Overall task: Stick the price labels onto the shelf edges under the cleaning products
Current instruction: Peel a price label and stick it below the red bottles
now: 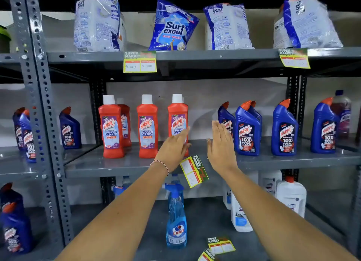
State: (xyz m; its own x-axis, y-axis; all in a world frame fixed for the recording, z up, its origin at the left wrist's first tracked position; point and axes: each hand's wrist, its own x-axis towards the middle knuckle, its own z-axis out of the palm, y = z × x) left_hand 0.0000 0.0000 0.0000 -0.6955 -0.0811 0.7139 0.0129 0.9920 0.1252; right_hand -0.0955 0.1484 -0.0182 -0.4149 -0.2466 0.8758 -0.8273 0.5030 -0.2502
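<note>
Two loose price labels (220, 244) are lying nearest the camera on the bottom shelf (199, 217), close to its front edge, with a third (206, 256) partly cut off by the frame. Just beyond them a clear spray bottle (176, 219) is standing upright, showing blue liquid inside up to its neck. To its right, white bottles (291, 198) are standing further back on the same shelf; what they are holding cannot be told. Dark blue Harpic bottles (14, 221) are sitting on the neighbouring lower shelf at the left.

Both forearms are reaching up to the middle shelf (125, 165). The left hand (173, 147) is spread flat with fingers together, lying against the rightmost of the red Harpic bottles (178, 122). The right hand (221, 145) is likewise flat and open, holding nothing, palm facing inward. Between the wrists a tilted price label (193, 171) is hanging askew at the front edge of the middle shelf; whether it is stuck there cannot be told.

Red bathroom-cleaner bottles with white caps are standing on the left half of that shelf, opaque, and blue toilet-cleaner bottles (248, 130) with red caps are lining the right half.

Farther up, two labels are hanging from the front edge of the top shelf (214, 56): one (139, 62) under the Surf Excel bag (172, 26), another (294, 58) near the right end. Sealed detergent bags (97, 23) are standing along the top shelf.
</note>
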